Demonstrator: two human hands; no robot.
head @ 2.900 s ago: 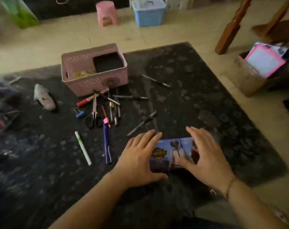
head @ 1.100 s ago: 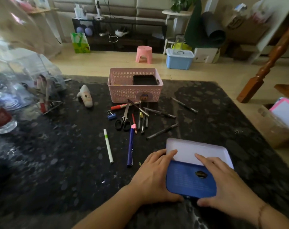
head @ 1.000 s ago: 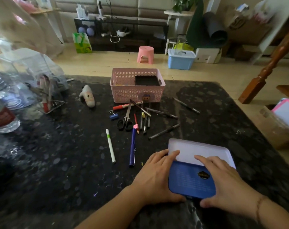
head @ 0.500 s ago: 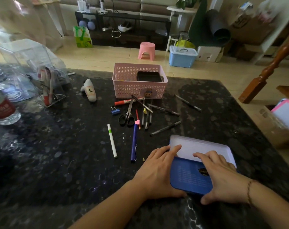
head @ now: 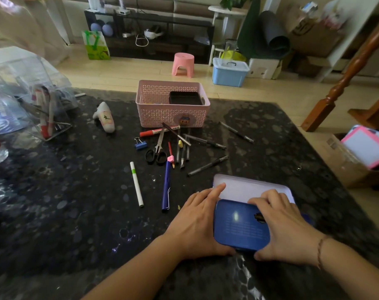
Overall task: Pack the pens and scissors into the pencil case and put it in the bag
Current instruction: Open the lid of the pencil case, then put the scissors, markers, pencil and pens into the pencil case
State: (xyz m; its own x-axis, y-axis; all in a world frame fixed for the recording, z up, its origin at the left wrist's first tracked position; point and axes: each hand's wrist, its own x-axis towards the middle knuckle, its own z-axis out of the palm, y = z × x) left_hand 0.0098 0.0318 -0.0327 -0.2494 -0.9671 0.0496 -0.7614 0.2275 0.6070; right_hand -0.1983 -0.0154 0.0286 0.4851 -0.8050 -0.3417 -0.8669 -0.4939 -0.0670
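The pencil case [head: 240, 226] is a blue tin lying open at the table's near edge, its pale inside [head: 249, 189] showing empty behind the blue half. My left hand [head: 195, 219] holds its left side, index finger reaching onto the pale half, thumb at the near edge. My right hand [head: 286, 226] grips the blue half, fingers curled over its far edge. Black-handled scissors [head: 157, 151] lie among several pens in front of a pink basket [head: 158, 111]. A blue pen [head: 166, 187] and a white and green pen [head: 136, 184] lie closer, left of the case.
A red marker [head: 153, 132], a blue binder clip [head: 140, 145] and a white glue-like bottle [head: 104, 118] lie by the basket. A clear organizer [head: 32, 100] stands at far left. A cardboard box [head: 344, 167] sits off the right edge, a green bag [head: 95, 45] on the floor.
The case was shut under both hands and is now open. In the last half second my right fingers curled further over the blue half's far edge.
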